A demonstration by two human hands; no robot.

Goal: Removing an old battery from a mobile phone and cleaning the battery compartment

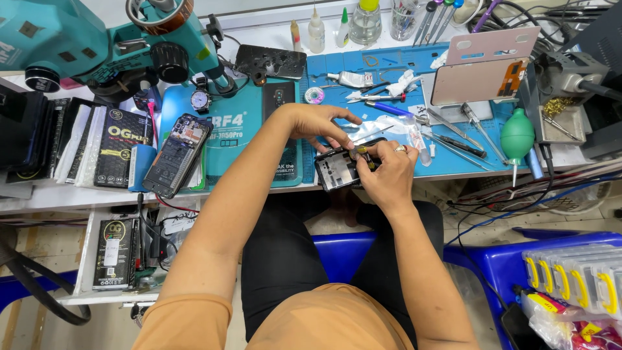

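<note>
While both hands [363, 152] grip phone frame [337, 170] | overhangs bench edge [272, 188]

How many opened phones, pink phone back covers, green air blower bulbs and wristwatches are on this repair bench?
Opened phones: 2 (one in the hands, one on the mat)
Pink back cover: 1
Green blower bulb: 1
Wristwatch: 1
Total: 5

Both hands at worktop [272, 188] front edge, crowded over opened phone [337, 170]. Right of right hand [387, 170]: tweezers [457, 144], green air blower [517, 135] block path. Left of left hand [315, 124]: bare teal mat [236, 139] gives passage until second opened phone [177, 154]. Behind: microscope [110, 45] overhangs back left; bottles [337, 26] line rear edge.
</note>
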